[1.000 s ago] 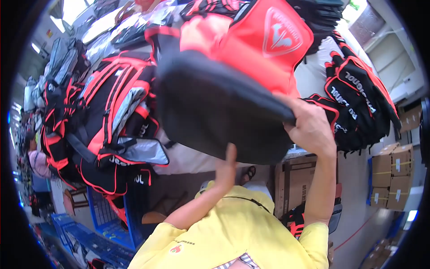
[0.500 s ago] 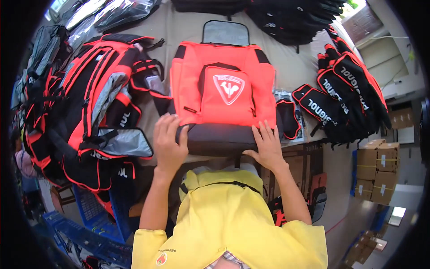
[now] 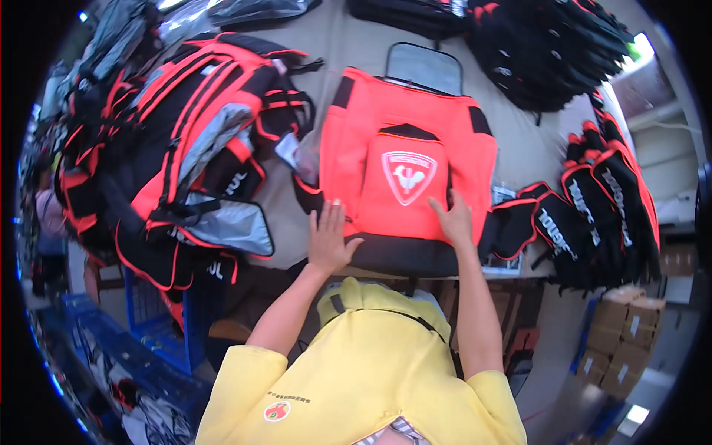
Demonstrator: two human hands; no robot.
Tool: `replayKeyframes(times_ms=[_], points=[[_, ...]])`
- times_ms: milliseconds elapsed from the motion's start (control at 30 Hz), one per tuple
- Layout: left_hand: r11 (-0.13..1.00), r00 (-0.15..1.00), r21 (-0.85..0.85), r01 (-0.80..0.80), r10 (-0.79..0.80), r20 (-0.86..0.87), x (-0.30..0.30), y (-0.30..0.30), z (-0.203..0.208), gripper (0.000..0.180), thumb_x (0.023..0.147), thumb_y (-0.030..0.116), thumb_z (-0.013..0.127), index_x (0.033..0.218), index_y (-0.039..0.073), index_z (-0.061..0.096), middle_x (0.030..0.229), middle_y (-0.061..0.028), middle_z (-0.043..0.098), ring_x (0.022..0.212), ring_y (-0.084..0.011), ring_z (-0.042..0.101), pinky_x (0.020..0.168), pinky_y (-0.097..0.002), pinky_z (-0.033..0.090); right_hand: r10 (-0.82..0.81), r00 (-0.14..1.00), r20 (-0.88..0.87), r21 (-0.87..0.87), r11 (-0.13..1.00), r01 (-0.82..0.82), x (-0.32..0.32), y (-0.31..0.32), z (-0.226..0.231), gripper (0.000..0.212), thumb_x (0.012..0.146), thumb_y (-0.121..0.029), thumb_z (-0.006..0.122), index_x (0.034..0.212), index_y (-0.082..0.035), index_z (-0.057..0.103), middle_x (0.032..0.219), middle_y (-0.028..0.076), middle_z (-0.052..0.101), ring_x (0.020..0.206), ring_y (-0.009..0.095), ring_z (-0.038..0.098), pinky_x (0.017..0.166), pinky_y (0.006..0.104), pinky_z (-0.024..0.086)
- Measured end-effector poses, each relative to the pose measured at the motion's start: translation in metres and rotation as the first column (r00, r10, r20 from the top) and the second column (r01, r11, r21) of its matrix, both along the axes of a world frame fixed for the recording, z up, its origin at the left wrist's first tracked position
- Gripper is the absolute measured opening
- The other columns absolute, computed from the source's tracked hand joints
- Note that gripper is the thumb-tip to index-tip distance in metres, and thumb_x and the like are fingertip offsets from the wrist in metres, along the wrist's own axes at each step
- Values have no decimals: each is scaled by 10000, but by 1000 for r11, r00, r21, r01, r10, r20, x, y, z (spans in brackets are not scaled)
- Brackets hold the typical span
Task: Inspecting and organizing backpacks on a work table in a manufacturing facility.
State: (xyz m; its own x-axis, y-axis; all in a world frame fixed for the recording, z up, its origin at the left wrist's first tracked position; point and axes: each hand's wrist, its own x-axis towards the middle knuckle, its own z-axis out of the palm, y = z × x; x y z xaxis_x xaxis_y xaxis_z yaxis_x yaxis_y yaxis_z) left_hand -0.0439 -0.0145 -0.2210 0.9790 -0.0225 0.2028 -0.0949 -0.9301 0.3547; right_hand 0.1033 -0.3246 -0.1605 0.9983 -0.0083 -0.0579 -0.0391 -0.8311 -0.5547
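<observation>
A bright red-orange backpack with a black base lies front side up before me, its grey-lined flap spread out at the far end. Against the lower left of its front rests my left hand, fingers stretched out and thumb apart. My right hand is over the right edge of the front pocket. Its thumb and forefinger stand apart with nothing visible between them; its other fingers are partly hidden. Black side wings with red piping stick out beside the bag.
Several red and black backpacks are heaped on the left of the beige-covered table. Black straps with white lettering lie in a pile at right, and black pieces at far right. Blue crates and cardboard boxes stand below.
My right hand has moved up from the bag's lower edge onto the front pocket's side. The left hand remains near the lower left corner. The whole view has shifted and tilted.
</observation>
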Motion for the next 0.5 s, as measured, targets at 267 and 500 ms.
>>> replayKeyframes(times_ms=[267, 500], points=[[988, 993, 100, -115, 115, 10, -12, 13, -27, 980, 953, 596, 680, 1645, -24, 369, 1740, -190, 352, 1647, -353, 258, 1308, -634, 168, 612, 760, 220, 342, 681, -647, -79, 33, 103, 233, 842, -109, 814, 1064, -72, 752, 1048, 76, 694, 1116, 302, 690, 1024, 457, 534], [996, 994, 4, -92, 92, -67, -1, -8, 1, 1029, 882, 463, 770, 1644, -69, 328, 1740, -248, 318, 1652, -382, 238, 1316, -632, 148, 558, 817, 143, 38, 822, -568, -167, -52, 22, 307, 815, 76, 677, 1049, -79, 802, 1090, 86, 747, 1212, 298, 695, 1209, 589, 441]])
